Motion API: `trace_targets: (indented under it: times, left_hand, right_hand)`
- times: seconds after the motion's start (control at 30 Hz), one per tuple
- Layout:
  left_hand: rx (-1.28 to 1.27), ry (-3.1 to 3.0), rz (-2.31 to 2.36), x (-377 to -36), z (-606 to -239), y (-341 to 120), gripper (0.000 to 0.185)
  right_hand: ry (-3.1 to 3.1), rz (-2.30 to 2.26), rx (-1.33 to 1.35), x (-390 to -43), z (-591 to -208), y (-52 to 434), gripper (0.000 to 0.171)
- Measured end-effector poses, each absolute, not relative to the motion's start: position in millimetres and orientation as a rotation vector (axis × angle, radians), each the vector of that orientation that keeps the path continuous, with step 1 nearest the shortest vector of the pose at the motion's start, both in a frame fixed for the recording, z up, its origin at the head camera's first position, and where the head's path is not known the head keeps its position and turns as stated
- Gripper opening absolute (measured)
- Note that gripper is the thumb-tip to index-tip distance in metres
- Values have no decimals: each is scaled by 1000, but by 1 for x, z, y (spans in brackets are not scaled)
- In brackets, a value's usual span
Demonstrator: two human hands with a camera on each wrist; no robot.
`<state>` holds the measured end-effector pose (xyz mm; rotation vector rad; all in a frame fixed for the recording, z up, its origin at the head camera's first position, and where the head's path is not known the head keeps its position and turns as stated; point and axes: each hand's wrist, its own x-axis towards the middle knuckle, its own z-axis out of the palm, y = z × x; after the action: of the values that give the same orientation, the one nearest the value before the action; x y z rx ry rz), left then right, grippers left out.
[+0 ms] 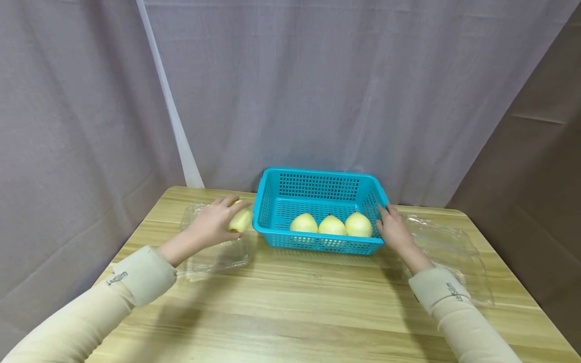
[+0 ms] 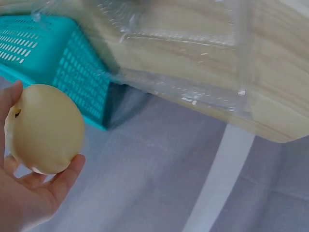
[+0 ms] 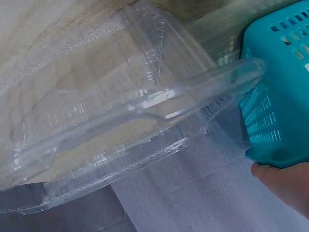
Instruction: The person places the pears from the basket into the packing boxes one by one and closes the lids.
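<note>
Three pears point(image 1: 332, 225) lie in our blue basket point(image 1: 317, 177); our left hand point(image 1: 213, 222) clasps a fourth pear point(image 1: 241, 220), our right hand point(image 1: 394, 228), fingers straight, steadies the basket's side.

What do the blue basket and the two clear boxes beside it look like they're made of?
The basket looks like moulded turquoise plastic: one even colour, walls of regular slots. The left box and right box look like thin clear plastic, glossy, with ribbed edges; the wood-grain table shows through.
</note>
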<state>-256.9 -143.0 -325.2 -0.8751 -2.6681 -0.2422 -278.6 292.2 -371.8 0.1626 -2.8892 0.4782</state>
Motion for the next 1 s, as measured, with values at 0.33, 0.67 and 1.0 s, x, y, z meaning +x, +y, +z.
trace_targets:
  times: [0.33, 0.67, 1.0]
  left_hand:
    - [-845, -2655, -193, -251, -338, -165, 73]
    - [-836, -2690, -178, -242, -352, -184, 67]
    - [-887, -2742, -104, -234, -360, -196, 70]
  right_hand:
    - [-2889, 501, 152, -278, -370, 294, 47]
    - [-2883, 512, 157, -279, -373, 291, 47]
    - [-2876, 501, 154, -279, -374, 292, 46]
